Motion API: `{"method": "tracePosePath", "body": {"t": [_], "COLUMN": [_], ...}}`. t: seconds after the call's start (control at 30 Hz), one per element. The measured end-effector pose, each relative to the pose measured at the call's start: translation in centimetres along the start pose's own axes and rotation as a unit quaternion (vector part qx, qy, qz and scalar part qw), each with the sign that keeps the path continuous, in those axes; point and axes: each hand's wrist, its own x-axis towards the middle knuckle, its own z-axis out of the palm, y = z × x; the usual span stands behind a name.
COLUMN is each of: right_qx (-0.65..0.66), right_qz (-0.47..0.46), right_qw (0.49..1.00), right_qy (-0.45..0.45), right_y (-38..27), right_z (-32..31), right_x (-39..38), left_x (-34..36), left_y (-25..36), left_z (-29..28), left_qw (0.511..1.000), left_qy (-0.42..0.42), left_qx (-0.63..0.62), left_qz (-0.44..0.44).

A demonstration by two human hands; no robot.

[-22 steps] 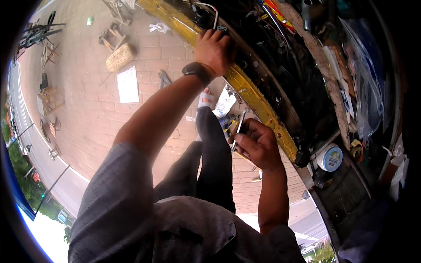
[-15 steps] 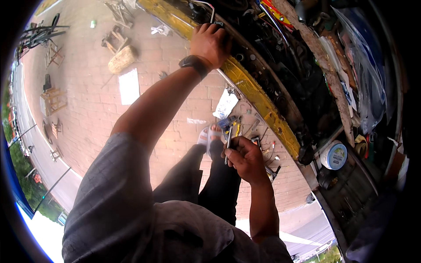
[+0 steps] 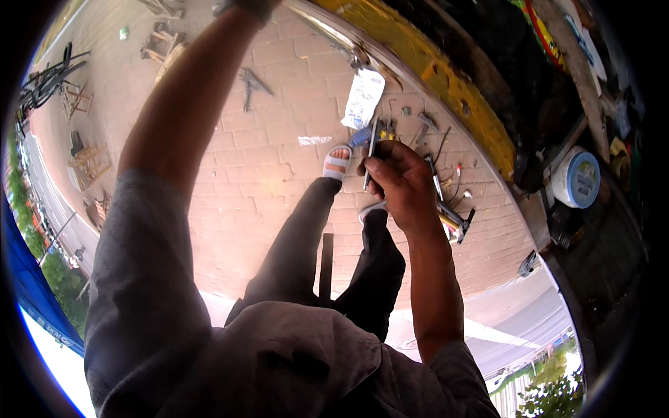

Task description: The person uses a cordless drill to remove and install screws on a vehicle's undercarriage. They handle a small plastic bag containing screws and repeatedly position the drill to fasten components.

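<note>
"One hand visible?"

"Yes, your right hand (image 3: 402, 181). Thumb and fingers pinch a slim metal rod (image 3: 373, 136), near upright, in front of you above the paving. Your left forearm (image 3: 182, 97) runs off the top edge; your left hand is out of frame, so I can't say what it grips."

"Handling tips?"

"My call: firm pinch, loose wrist, tip away from you. A thin shaft could roll, so brace it along a finger. Mind the yellow beam (image 3: 446, 76) on your right; a knock might twist it free."

"Surface?"

"Brick paving (image 3: 272, 160). Ahead of your sandal (image 3: 336, 161): a white packet (image 3: 364, 97). Right of it, a hammer-like tool (image 3: 423, 129). Dark pliers-like tool (image 3: 252, 89) farther left. Other clutter too small to name."

"Room?"

"Looks open-air. Wooden stool (image 3: 89, 166) far left, blue canopy (image 3: 35, 292) lower left. Right side, past the beam's near end: a white tub (image 3: 576, 177) with a blue-edged lid. Beyond that, too dark to read."
</note>
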Motion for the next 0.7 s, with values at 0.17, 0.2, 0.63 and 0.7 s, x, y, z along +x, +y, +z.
{"method": "tracePosePath", "body": {"t": [0.17,0.2,0.63,0.7], "right_qx": [0.052,0.058,-0.061,-0.048], "right_qz": [-0.026,-0.029,0.004,-0.020], "right_qw": [0.998,0.997,0.998,0.998], "right_qy": [-0.034,-0.041,0.024,0.030], "right_y": [5.9,7.2,23.2,27.1], "right_z": [-5.2,-6.5,-19.1,-21.2], "right_x": [-2.0,-2.3,-2.1,0.4], "left_x": [-3.3,-5.1,-37.3,-39.6], "left_y": [3.8,5.6,33.5,32.2], "left_z": [-3.4,-4.0,-9.2,-5.1], "left_qw": [0.994,0.987,0.510,0.642], "left_qy": [0.110,0.154,-0.513,-0.521], "left_qx": [0.001,-0.026,-0.437,-0.391], "left_qz": [0.027,0.037,-0.535,-0.403]}}
